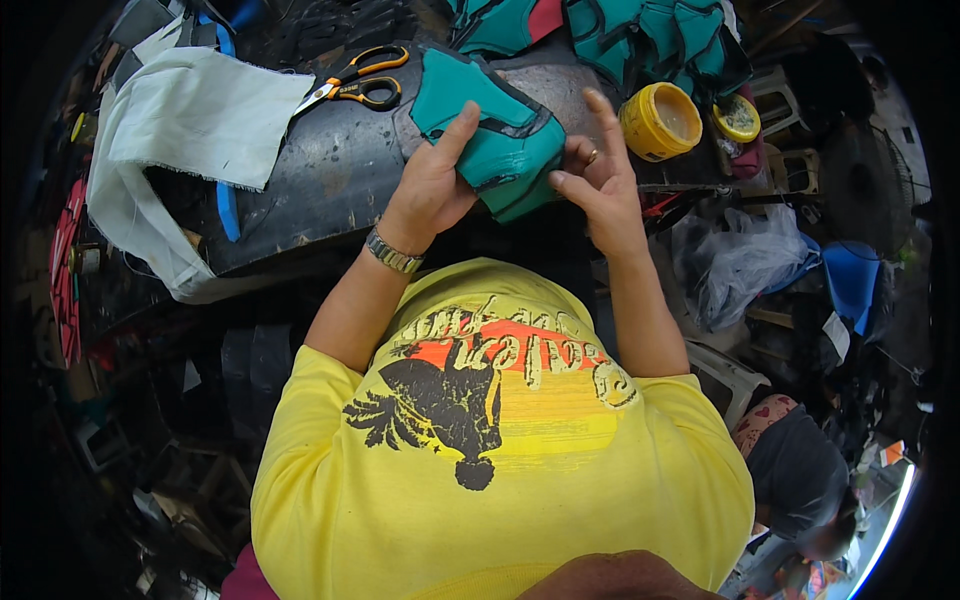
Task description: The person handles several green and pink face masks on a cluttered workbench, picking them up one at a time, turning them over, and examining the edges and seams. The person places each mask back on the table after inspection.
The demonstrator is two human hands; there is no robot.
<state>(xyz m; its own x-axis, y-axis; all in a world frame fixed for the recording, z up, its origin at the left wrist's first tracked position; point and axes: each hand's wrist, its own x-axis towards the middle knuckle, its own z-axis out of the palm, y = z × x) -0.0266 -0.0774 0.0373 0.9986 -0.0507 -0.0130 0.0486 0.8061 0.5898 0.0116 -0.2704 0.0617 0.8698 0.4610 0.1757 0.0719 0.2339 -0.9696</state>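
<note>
A teal shoe upper (510,150) with black edging is held up over the near edge of the dark worktable (330,190). My left hand (440,180) grips its left side, thumb laid over the top and the other fingers hidden beneath. At its right edge is my right hand (605,180), thumb and bent fingers closed about the rim while the index finger points up and away. The exact contact of those bent fingers is partly covered by the piece. Orange-and-black scissors (365,80) lie just beyond my left hand.
White cloth (200,120) drapes over the table's left edge, near a blue strip (228,210). More teal pieces (655,45) are heaped at the back. A yellow tub of pale paste (660,122) stands right, beside a smaller yellow container (737,118). Clear plastic bags (735,265) sit lower right.
</note>
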